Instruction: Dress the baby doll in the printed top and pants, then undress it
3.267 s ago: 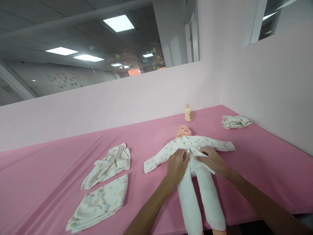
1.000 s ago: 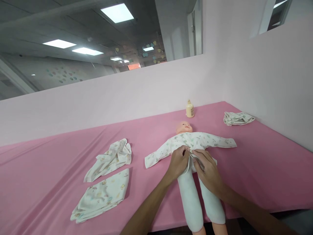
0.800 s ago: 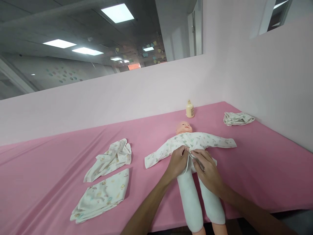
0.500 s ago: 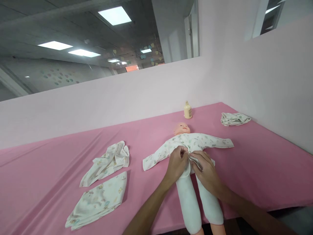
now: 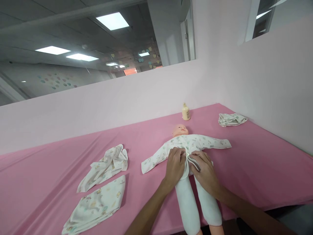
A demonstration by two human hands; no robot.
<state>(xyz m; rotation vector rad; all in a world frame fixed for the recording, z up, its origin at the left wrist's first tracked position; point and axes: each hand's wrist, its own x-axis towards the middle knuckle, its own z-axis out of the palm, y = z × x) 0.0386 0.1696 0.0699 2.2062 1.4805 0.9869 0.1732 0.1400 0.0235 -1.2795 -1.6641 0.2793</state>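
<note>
A baby doll (image 5: 180, 130) lies on its back, its head toward the wall. It wears a white printed baby shirt (image 5: 206, 141) with both sleeves spread wide, and plain white trousers (image 5: 187, 205). At the middle of the doll's front, my left hand (image 5: 175, 165) pinches one front edge of the shirt. Opposite it, my right hand (image 5: 204, 169) grips the other edge, where a fold of cloth curls up. A small light spot, perhaps a snap, shows between my fingertips. My hands partly cover the doll's belly.
On the pink-covered table (image 5: 137, 143) lie a crumpled printed baby garment (image 5: 106, 168) and a folded printed cloth (image 5: 97, 205) to the left. A cream pump bottle (image 5: 186, 112) stands beyond the doll's head. Another folded printed cloth (image 5: 232, 119) sits at the back right, near the wall.
My left fingers have shifted slightly apart from my right ones, and the light spot on the shirt front shows more. The whole view has shifted a little. Both hands stay on the shirt.
</note>
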